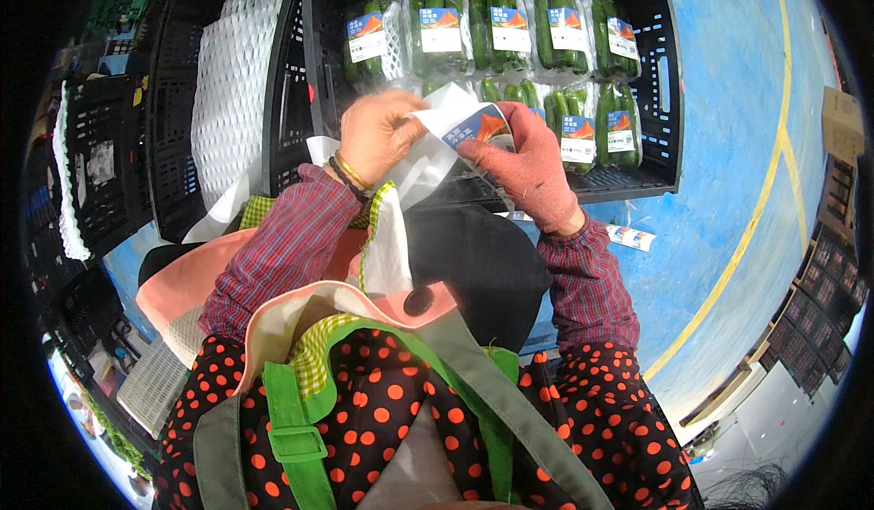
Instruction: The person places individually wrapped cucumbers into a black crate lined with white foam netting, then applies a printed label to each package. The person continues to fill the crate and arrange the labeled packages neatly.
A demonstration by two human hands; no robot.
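My bare left hand (384, 133) pinches the white backing paper (425, 168) of a label strip between thumb and fingers. My right hand (529, 161), in a pinkish-red work glove, holds a printed label (478, 127) with a blue and orange picture by its right side. The label and the backing paper meet between my hands, and how far they are apart cannot be told. Both hands are over the near edge of a black plastic crate (631, 190). Inside it lie two rows of clear-wrapped packs of cucumbers (437, 32) bearing similar labels; my hands partly hide the nearer row.
Left of this crate is another black crate (160, 134) with white foam netting sleeves (235, 86). A loose label strip (631, 237) lies on the blue floor (724, 134) at right. A cardboard box (842, 126) and stacked dark crates (812, 305) are at the far right.
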